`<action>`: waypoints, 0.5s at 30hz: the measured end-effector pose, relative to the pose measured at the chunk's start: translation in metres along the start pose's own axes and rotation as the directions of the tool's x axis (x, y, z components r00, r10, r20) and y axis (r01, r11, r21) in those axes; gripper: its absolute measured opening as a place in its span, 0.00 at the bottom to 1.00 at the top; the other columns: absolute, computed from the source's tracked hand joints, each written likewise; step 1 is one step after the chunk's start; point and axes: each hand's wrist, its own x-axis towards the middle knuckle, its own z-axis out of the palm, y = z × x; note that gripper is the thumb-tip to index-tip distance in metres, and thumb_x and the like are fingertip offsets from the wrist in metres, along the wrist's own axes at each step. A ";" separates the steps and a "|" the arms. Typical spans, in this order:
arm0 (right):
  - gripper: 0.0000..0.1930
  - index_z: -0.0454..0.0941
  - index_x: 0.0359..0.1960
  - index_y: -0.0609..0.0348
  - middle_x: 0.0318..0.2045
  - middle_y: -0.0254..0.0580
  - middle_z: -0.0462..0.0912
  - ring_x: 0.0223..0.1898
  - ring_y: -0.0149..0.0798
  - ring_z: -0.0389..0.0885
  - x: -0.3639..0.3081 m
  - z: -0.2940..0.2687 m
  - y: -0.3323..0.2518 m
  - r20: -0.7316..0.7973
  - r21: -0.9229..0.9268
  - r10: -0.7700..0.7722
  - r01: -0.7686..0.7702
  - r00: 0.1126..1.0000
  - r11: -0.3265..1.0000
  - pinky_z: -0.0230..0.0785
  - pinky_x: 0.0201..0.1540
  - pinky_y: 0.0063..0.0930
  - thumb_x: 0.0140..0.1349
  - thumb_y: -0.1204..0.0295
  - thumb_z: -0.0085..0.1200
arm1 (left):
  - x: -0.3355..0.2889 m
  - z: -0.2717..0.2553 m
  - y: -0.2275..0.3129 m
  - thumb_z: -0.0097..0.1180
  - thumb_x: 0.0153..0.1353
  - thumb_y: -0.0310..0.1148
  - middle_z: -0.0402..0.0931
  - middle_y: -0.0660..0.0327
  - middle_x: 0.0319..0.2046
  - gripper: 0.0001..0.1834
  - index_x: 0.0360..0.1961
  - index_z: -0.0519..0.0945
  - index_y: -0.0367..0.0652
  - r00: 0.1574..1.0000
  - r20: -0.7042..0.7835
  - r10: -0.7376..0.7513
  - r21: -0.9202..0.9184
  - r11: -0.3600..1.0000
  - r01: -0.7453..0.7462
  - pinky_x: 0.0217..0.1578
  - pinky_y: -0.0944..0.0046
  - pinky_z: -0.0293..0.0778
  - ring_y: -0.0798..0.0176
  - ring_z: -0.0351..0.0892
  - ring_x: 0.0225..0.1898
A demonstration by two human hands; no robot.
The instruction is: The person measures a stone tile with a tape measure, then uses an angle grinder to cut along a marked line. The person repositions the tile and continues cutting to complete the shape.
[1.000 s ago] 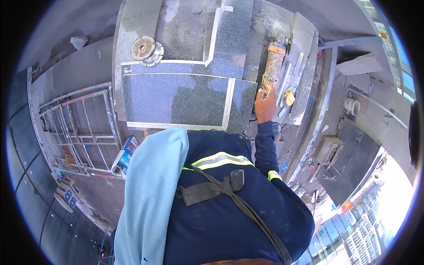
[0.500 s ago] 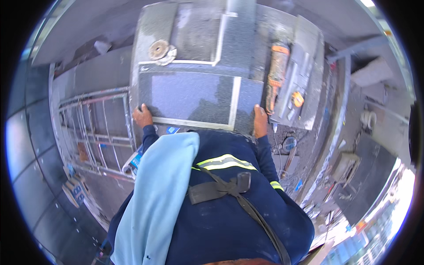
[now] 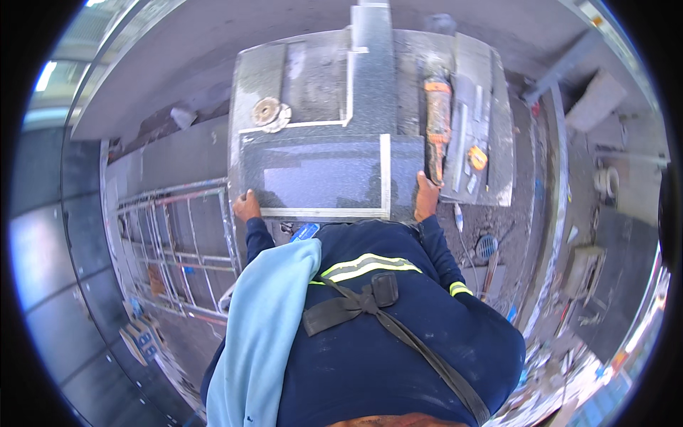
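A dark grey speckled stone slab [image 3: 320,160] lies before me on the worktable, its glossy top reflecting light. Pale strips run along its near edge and across it toward the right. My left hand [image 3: 247,205] grips the slab's near left corner, thumb on top, the other fingers mostly hidden. At the right edge, my right hand [image 3: 427,196] is closed on the near right corner, fingers partly out of sight. Just right of that hand lies a dusty orange and grey angle grinder [image 3: 437,117]. Two round grinding discs [image 3: 269,112] rest beyond the slab.
Right of the grinder are metal strips [image 3: 461,135] and an orange tape measure [image 3: 477,157]. Another dark stone strip [image 3: 373,78] extends away at the far side. A welded metal frame [image 3: 178,245] stands at left. A cable [image 3: 464,242] and a round drain [image 3: 486,246] are at right.
The whole view has shifted, so the table sits lower in the picture. Both hands keep their hold on the slab's near corners; no clear slab movement on the table shows.
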 end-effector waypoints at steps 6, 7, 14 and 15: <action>0.16 0.80 0.47 0.68 0.44 0.31 0.78 0.45 0.29 0.74 -0.002 -0.002 -0.005 -0.061 0.077 0.077 -0.073 0.995 0.994 0.65 0.54 0.29 0.71 0.64 0.59 | -0.005 0.002 0.013 0.64 0.59 0.53 0.78 0.41 0.53 0.27 0.48 0.86 0.41 0.989 0.046 -0.137 0.081 0.988 0.133 0.62 0.43 0.70 0.38 0.76 0.59; 0.17 0.80 0.48 0.69 0.44 0.33 0.79 0.46 0.29 0.73 -0.002 -0.002 -0.003 -0.060 0.120 -0.029 0.036 0.998 0.992 0.66 0.54 0.30 0.72 0.63 0.59 | -0.006 0.002 0.018 0.64 0.59 0.53 0.78 0.41 0.52 0.27 0.47 0.86 0.41 0.991 0.036 -0.131 0.077 0.989 0.127 0.62 0.43 0.70 0.38 0.76 0.58; 0.21 0.84 0.36 0.69 0.40 0.45 0.86 0.44 0.39 0.82 0.012 -0.018 0.013 -0.115 -0.107 -0.036 0.023 0.993 0.994 0.69 0.51 0.39 0.72 0.59 0.56 | -0.012 0.003 0.044 0.64 0.59 0.51 0.79 0.42 0.52 0.26 0.49 0.87 0.41 0.990 0.080 -0.116 0.064 0.992 0.111 0.60 0.44 0.72 0.40 0.78 0.57; 0.22 0.84 0.34 0.70 0.38 0.48 0.88 0.42 0.43 0.84 0.014 -0.019 0.008 -0.109 -0.171 0.010 -0.029 0.994 0.985 0.70 0.51 0.42 0.72 0.57 0.55 | -0.012 0.004 0.044 0.64 0.59 0.51 0.79 0.41 0.52 0.27 0.50 0.87 0.40 0.992 0.065 -0.106 0.077 0.992 0.101 0.60 0.45 0.72 0.40 0.78 0.57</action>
